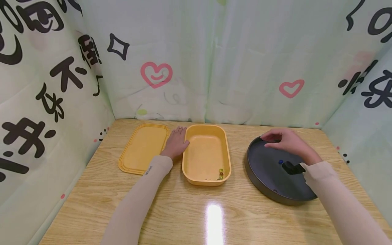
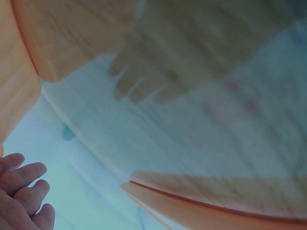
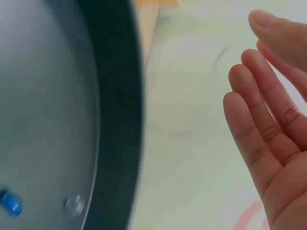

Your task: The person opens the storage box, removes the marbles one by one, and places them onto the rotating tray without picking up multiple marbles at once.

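Observation:
My left hand [image 1: 176, 143] lies between a yellow lid [image 1: 142, 148] and a yellow plastic box [image 1: 206, 149], fingers extended, the thumb at the box's left rim. Several small glass marbles [image 1: 221, 174] sit in the box's near right corner. Over the far side of a dark frying pan [image 1: 269, 173] hovers my right hand [image 1: 286, 140], its fingers loosely bent. In the right wrist view nothing shows between thumb and fingers of that hand [image 3: 273, 124]. A blue marble [image 3: 11, 203] and a clear marble [image 3: 75, 205] lie in the pan.
The pan's black handle [image 1: 292, 168] points toward my right sleeve, which hides part of it. Everything stands on a wooden table [image 1: 171, 211]. Printed white curtains [image 1: 190, 68] enclose its back and both sides.

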A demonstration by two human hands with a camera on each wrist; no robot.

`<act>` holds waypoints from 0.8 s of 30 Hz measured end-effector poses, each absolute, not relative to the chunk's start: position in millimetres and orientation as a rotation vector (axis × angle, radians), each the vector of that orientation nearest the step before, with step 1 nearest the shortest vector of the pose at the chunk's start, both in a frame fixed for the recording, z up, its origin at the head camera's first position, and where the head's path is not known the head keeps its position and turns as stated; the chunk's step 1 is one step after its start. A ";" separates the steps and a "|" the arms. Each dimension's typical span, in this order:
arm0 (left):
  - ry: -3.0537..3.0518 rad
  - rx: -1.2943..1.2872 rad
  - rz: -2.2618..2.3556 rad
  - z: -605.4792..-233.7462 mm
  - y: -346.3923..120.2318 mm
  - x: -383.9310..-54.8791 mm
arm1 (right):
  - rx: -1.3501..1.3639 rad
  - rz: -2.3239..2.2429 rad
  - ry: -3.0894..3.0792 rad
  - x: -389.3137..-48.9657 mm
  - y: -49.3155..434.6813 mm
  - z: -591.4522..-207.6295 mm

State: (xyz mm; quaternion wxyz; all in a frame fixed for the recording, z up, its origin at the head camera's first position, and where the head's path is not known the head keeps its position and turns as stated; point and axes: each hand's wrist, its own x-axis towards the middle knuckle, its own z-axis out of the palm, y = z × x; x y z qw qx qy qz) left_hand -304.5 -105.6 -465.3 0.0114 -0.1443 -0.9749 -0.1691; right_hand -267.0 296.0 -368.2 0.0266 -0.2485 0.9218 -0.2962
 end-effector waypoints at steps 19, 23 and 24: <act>-3.063 -0.449 -0.532 -463.7 -106.5 -303.8 | -1.112 -1.037 2.353 -295.1 191.0 -375.3; -3.072 -0.455 -0.513 -461.7 -106.1 -303.6 | -1.174 -0.999 2.263 -297.6 170.6 -381.1; -3.073 -0.456 -0.504 -461.4 -106.1 -303.5 | -1.179 -0.989 2.241 -297.9 166.0 -382.9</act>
